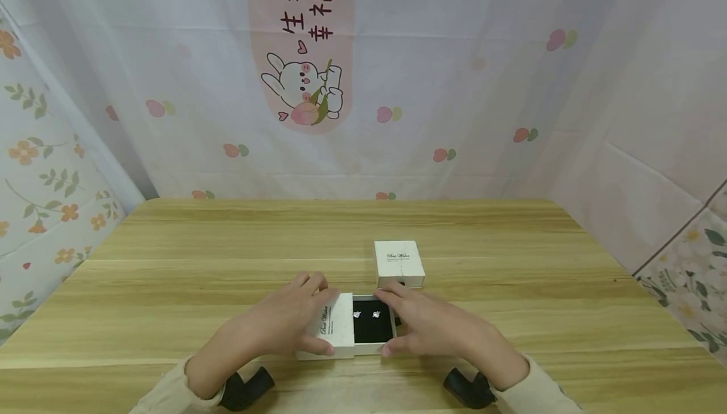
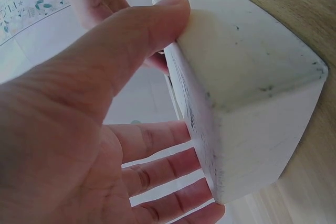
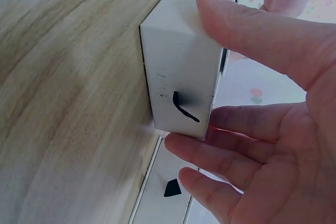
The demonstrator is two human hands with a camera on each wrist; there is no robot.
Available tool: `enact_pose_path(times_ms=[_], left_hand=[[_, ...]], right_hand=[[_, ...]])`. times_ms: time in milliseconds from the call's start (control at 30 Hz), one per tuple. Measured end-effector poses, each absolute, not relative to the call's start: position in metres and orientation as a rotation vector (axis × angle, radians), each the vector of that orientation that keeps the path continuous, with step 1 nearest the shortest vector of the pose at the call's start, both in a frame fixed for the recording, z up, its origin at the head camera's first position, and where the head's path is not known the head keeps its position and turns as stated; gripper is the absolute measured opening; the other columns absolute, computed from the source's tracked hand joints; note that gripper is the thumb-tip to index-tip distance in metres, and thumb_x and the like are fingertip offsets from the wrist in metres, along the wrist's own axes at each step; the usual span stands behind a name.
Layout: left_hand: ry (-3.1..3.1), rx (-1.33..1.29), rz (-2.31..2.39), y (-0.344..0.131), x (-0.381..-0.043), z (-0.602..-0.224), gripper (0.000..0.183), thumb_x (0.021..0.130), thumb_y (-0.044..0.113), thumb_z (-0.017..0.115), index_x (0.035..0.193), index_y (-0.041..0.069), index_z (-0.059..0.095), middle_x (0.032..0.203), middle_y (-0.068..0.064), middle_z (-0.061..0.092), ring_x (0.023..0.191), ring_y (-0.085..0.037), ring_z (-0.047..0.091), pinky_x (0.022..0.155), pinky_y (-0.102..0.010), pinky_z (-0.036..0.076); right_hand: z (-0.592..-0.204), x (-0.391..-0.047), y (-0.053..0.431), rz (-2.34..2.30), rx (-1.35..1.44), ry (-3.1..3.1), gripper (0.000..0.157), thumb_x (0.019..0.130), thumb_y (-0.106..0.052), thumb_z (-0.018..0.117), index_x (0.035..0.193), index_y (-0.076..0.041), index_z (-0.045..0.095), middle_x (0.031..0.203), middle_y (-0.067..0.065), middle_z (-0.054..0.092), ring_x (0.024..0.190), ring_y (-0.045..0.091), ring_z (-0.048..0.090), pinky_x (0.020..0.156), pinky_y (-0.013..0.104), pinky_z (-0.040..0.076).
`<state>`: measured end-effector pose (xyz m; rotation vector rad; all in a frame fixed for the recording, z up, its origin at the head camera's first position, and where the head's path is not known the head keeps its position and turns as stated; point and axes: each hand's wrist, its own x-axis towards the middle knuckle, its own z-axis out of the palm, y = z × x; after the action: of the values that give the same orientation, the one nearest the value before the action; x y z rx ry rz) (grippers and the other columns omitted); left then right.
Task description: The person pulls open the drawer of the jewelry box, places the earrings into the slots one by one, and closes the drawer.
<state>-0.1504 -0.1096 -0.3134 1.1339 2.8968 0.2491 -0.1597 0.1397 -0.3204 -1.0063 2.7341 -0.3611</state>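
Observation:
A white slide-out jewelry box lies partly open on the table in the head view. My left hand (image 1: 284,322) grips its printed outer sleeve (image 1: 342,325), thumb on the near side and fingers over the far side. My right hand (image 1: 426,322) holds the drawer (image 1: 369,349) by its near and far walls, at the right end. Inside, two small shiny studs, likely earrings (image 1: 376,314), sit on a black insert (image 1: 372,333). A black ribbon pull (image 3: 181,107) shows on the drawer's end in the right wrist view. Part of the sleeve's lettering is hidden by my left hand.
A second white box (image 1: 399,259) with "Best Wishes" lettering stands just behind my right fingertips, closed. The wooden table (image 1: 227,231) ends at a patterned curtain (image 1: 454,86). Dark curved pieces (image 1: 247,390) sit at both wrists.

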Motion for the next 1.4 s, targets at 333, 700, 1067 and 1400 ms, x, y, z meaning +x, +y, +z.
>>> enact_pose_path(times_ms=[333, 700, 1067, 1400], left_hand=[[2.896, 1.131, 0.241, -0.1089, -0.1508, -0.3132, 0.072, 0.073, 0.050, 0.073, 0.126, 0.006, 0.053, 0.110, -0.003, 0.049, 0.099, -0.019, 0.044, 0.082, -0.033, 0.046], [2.887, 1.101, 0.257, -0.1081, -0.1512, -0.3125, 0.073, 0.072, 0.048, 0.074, 0.128, 0.007, 0.052, 0.111, -0.003, 0.049, 0.099, -0.019, 0.043, 0.080, -0.032, 0.046], [2.894, 1.103, 0.243, -0.1077, -0.1518, -0.3143, 0.074, 0.072, 0.050, 0.074, 0.128, 0.006, 0.053, 0.111, -0.002, 0.049, 0.098, -0.018, 0.043, 0.080, -0.032, 0.046], [2.901, 1.099, 0.235, -0.1067, -0.1518, -0.3152, 0.074, 0.072, 0.050, 0.073, 0.127, 0.005, 0.053, 0.114, -0.003, 0.049, 0.100, -0.019, 0.043, 0.083, -0.033, 0.047]], right_hand=[[-0.3215, -0.1591, 0.1381, -0.320, -1.033, 2.754, 0.079, 0.077, -0.050, 0.068, 0.136, -0.002, 0.044, 0.136, 0.005, 0.043, 0.118, 0.020, 0.050, 0.098, 0.037, 0.045], [-0.3212, -0.1576, 0.1377, -0.368, -1.042, 2.762, 0.081, 0.075, -0.051, 0.068, 0.135, -0.003, 0.045, 0.128, 0.000, 0.043, 0.097, 0.013, 0.054, 0.086, 0.030, 0.050], [-0.3243, -0.1581, 0.1378, -0.382, -1.079, 2.776, 0.081, 0.075, -0.053, 0.068, 0.135, -0.002, 0.046, 0.123, -0.001, 0.044, 0.088, 0.010, 0.052, 0.080, 0.026, 0.049], [-0.3253, -0.1577, 0.1340, -0.363, -1.070, 2.788, 0.083, 0.075, -0.058, 0.064, 0.136, -0.003, 0.046, 0.125, 0.002, 0.046, 0.093, 0.013, 0.055, 0.083, 0.030, 0.050]])
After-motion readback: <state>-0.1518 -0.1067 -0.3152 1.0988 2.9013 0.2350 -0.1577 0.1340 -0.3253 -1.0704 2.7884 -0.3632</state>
